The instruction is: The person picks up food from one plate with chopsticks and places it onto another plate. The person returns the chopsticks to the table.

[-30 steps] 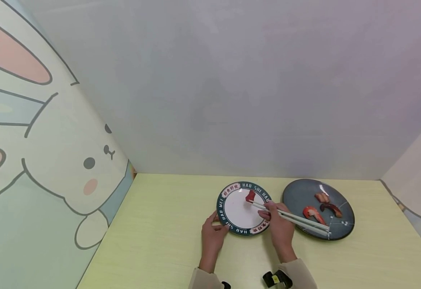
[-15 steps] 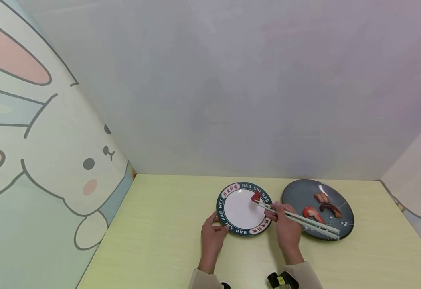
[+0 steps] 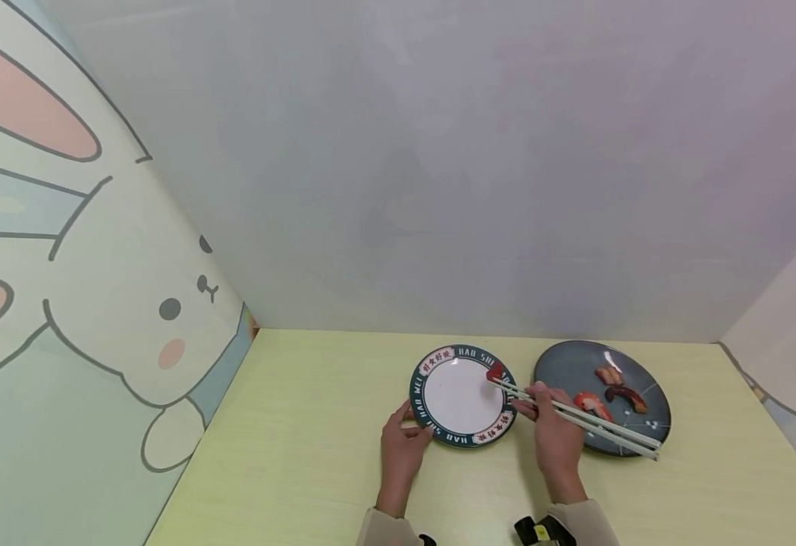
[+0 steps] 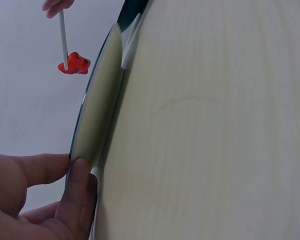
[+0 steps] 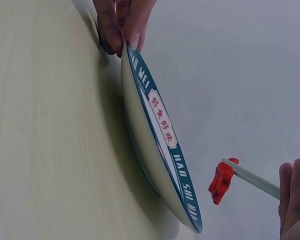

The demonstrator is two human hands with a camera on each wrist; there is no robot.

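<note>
My left hand point(image 3: 401, 447) pinches the near-left rim of a white plate point(image 3: 462, 398) with a dark green lettered border. In the left wrist view its thumb and fingers point(image 4: 79, 187) lie on both sides of that rim. My right hand point(image 3: 558, 436) holds a pair of pale chopsticks point(image 3: 619, 434), their back ends pointing right over the dark plate. A small glossy red food piece point(image 3: 496, 371) is at the chopsticks' tips, over the plate's right border. Both wrist views show this red piece point(image 5: 222, 182) held above the plate, apart from it.
To the right, a dark grey oval plate point(image 3: 562, 368) bears a red-and-white shrimp-like piece point(image 3: 592, 404), a brown curved piece point(image 3: 626, 397) and a pinkish striped piece point(image 3: 608, 374). Both plates stand on a pale wooden table point(image 3: 316, 425), with a grey wall point(image 3: 398, 227) behind.
My right hand has moved to the right, carrying the chopsticks and red piece from over the white plate's middle to over its right border. The left hand and both plates have stayed put.
</note>
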